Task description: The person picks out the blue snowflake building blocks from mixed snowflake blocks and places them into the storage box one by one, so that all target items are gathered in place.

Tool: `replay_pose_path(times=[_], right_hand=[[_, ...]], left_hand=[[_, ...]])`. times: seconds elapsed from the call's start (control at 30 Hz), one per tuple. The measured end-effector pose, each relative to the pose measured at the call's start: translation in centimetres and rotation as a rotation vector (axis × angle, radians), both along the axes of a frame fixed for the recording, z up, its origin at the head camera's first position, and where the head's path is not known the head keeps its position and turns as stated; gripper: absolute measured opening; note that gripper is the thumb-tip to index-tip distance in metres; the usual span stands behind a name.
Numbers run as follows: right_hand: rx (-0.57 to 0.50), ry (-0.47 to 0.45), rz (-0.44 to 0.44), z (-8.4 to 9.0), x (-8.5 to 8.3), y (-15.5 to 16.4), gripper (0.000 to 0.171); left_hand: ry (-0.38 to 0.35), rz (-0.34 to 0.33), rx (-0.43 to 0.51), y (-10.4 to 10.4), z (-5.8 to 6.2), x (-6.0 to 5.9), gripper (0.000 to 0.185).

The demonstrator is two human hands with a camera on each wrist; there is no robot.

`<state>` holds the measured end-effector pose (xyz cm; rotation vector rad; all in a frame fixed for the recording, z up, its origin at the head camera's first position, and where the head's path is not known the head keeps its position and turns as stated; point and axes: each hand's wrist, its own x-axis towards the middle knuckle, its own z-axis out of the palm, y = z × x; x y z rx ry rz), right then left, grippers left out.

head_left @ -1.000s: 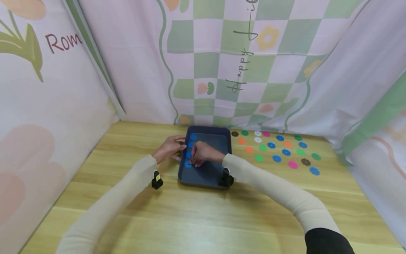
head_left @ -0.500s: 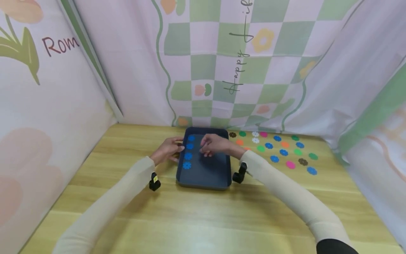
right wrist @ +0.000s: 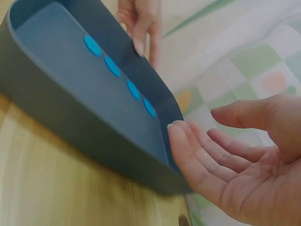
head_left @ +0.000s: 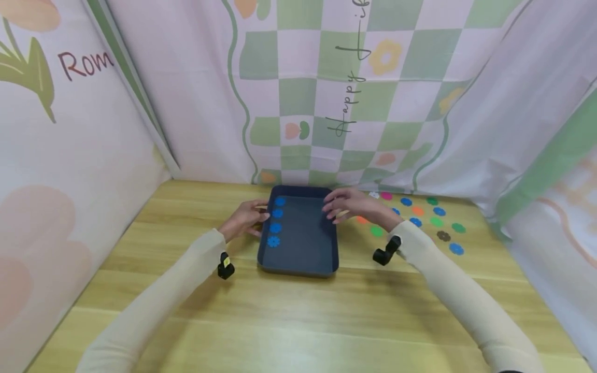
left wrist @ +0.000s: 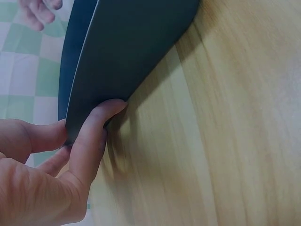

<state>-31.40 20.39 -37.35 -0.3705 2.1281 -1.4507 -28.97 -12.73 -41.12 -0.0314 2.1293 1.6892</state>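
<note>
1. The left hand (head_left: 244, 220) sits at the left wall of the tray (head_left: 298, 264), about midway along it. In the left wrist view its grip pinches that wall: the thumb (left wrist: 33, 136) lies on the inner side and a finger (left wrist: 94, 136) curls against the outer side.
2. The tray is dark blue and stands flat on the desk (head_left: 298, 321), near the middle and toward the curtain backdrop (head_left: 326, 88).
3. 4 blue flowers (head_left: 276, 220) lie in a column along the tray's left inner edge, spaced a little apart; the right wrist view shows them flat on the tray floor (right wrist: 120, 73).
4. The right hand (head_left: 354, 206) hovers at the tray's far right corner. Its grip is loose and holds nothing: the fingers (right wrist: 197, 155) are spread and only slightly bent, palm facing the tray's outer wall, close to it; whether the fingertips touch the rim I cannot tell.
5. On the desk to the right of the tray lie scattered flowers (head_left: 436, 223) in blue, green, orange, pink, brown and white, some partly hidden behind the right hand and sleeve (head_left: 448, 290).
</note>
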Motion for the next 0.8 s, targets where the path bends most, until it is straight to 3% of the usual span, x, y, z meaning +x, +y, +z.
replay_pose_path(times=[0.43, 0.8], right_hand=[[0.041, 0.079, -0.107, -0.4, 0.5, 7.6, 0.048], [0.068, 0.099, -0.189, -2.2, 0.5, 13.6, 0.055]], left_hand=[[0.005, -0.013, -0.013, 0.0, -0.1, -0.2, 0.059], [0.0, -0.009, -0.006, -0.1, -0.3, -0.3, 0.059]])
